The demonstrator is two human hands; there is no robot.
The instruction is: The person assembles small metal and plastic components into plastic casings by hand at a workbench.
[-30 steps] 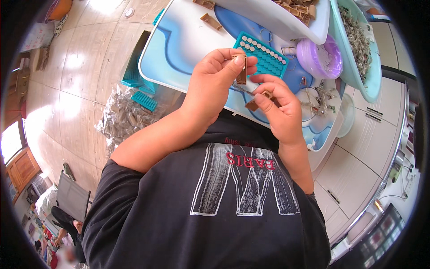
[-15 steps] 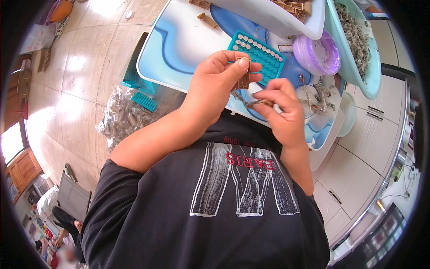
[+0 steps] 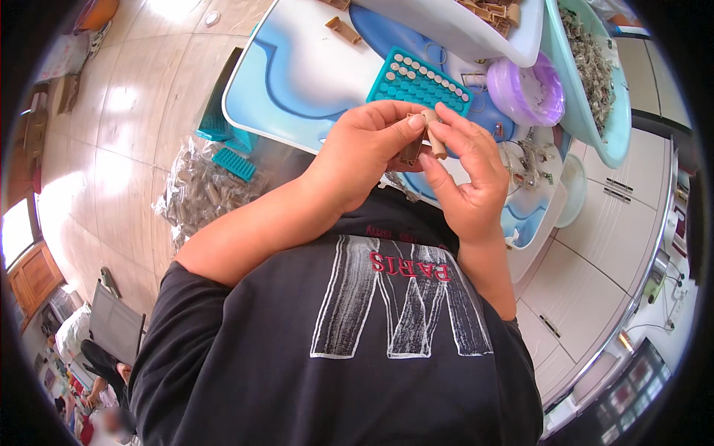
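Observation:
Over the near edge of the table, my left hand (image 3: 364, 145) is closed on a small brown plastic casing (image 3: 409, 152), thumb on its top end. My right hand (image 3: 474, 167) pinches a tan, rounded plastic piece (image 3: 437, 140) against the casing's right side. Whether the two are joined I cannot tell. Thin wires (image 3: 401, 184) hang below the hands; their upper end is hidden. Just beyond stands a teal tray (image 3: 416, 92) of round sockets, with pale round discs filling the far row and part of the second.
A similar brown casing (image 3: 343, 31) lies on the blue-and-white table (image 3: 286, 93). At the right are a purple plastic-lined basin (image 3: 554, 93), a white tub (image 3: 461, 33) of tan parts, a teal basin (image 3: 617, 145) of wired parts and loose wired pieces (image 3: 532, 160). Bagged parts (image 3: 197, 186) sit left.
My right hand has come up and left to meet the left hand, bringing the tan piece against the casing. The left hand and casing have shifted slightly down.

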